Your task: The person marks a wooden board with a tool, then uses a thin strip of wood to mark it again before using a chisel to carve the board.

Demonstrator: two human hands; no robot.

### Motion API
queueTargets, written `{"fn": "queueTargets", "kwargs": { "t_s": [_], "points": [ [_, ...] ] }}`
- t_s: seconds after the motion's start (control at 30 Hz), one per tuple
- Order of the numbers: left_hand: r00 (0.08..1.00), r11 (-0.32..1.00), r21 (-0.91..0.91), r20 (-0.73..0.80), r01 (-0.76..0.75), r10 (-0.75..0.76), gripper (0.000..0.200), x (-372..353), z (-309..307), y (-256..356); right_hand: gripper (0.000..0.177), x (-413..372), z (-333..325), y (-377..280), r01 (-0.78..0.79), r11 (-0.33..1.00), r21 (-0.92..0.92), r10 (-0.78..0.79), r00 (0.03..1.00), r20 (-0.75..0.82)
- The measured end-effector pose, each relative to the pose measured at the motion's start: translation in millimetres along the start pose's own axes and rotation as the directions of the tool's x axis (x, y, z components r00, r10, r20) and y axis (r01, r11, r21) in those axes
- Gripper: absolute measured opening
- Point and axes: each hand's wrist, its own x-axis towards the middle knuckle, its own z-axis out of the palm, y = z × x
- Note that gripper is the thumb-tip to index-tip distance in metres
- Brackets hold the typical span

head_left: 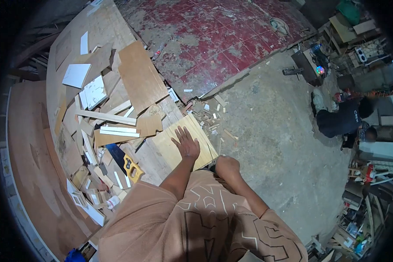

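Observation:
My left hand (pixel 187 143) lies flat with fingers spread on a pale wooden board (pixel 168 148), pressing on its top. The board sits at the edge of the worktable (pixel 155 163). At the board's right corner, close to my body, my right hand (pixel 227 167) is closed in a fist. A dark part shows beside that fist, and a thin dark line crosses the board's corner; what I grip is mostly hidden. Left of the board lies a handsaw (pixel 127 162) with a yellow handle and dark blade. A thin dark pen-like stick (pixel 140 145) lies between them.
Brown plywood (pixel 139 74), white-faced offcuts (pixel 93 91) and wood strips (pixel 107 116) crowd the table's left. Small wood scraps (pixel 216 115) litter the concrete floor (pixel 262 126). A person in a dark shirt (pixel 340 120) crouches at the right. Red tiles (pixel 214 43) lie beyond.

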Motion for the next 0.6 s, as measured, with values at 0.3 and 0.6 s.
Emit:
{"fn": "queueTargets", "kwargs": {
  "t_s": [0.3,0.6],
  "points": [
    [0.999,0.999,0.008,-0.005,0.035,-0.035,0.084,1.4,-3.2,5.8,0.019,1.1,-8.2,-3.1,-0.056,0.998,0.028,0.052,0.992,0.111],
    [0.998,0.998,0.009,0.018,0.068,-0.068,0.085,3.6,-4.7,9.2,0.025,86.8,56.8,3.0,-0.031,0.996,0.082,0.025,0.997,0.077]
  ]
}}
